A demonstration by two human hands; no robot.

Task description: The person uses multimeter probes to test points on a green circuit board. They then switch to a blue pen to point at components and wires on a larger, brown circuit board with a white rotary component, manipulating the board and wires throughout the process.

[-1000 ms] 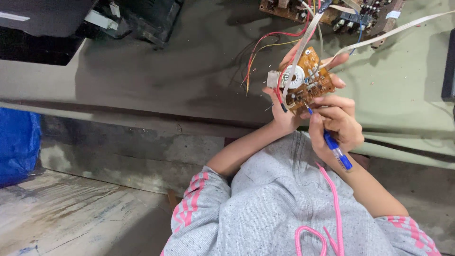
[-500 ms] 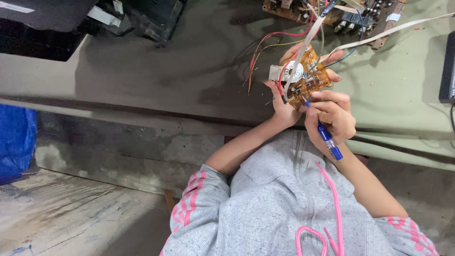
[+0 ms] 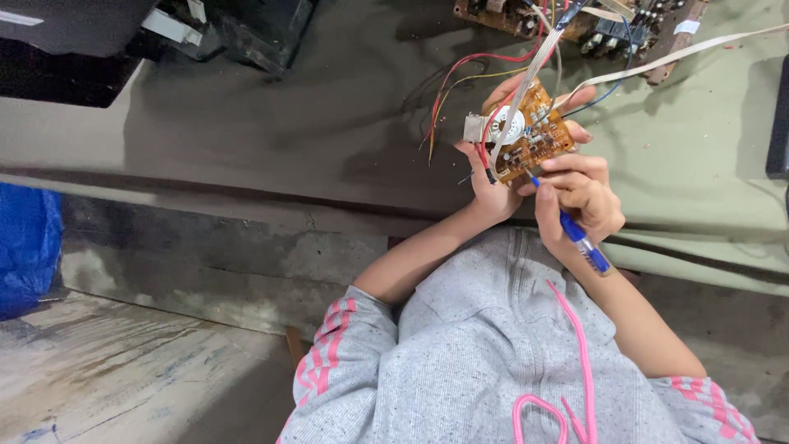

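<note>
While the left hand (image 3: 493, 193) cups a small brown circuit board (image 3: 530, 131) from below, fingers wrapped round its far and near edges, the right hand (image 3: 579, 197) is closed in a pen-style pinch on a blue-handled tool (image 3: 575, 234), tip touching the board's near edge. Board is held in the air just above the near edge of the bench (image 3: 288, 140), tilted toward the camera, component side up; a white round part sits near its middle

A flat grey ribbon cable (image 3: 534, 70) runs from the board's top face toward the far edge of the bench. Red and yellow wires (image 3: 448, 90) loop off the board's left side and trail across the grey-green bench top. A small pale block hangs at the board's left corner, just beside the left thumb

At the far right edge of the bench lies a larger brown circuit board (image 3: 575, 20) packed with components, with a pale flat strip (image 3: 699, 48) running from near it to the right edge. Dark black casings (image 3: 222, 29) sit at the far left corner. Well apart from the bench, a blue bag (image 3: 29, 247) stands at the left on the worn wooden floor

Person wears a grey hooded top with a pink drawcord (image 3: 575, 353) and pink sleeve stripes; both forearms bare
</note>
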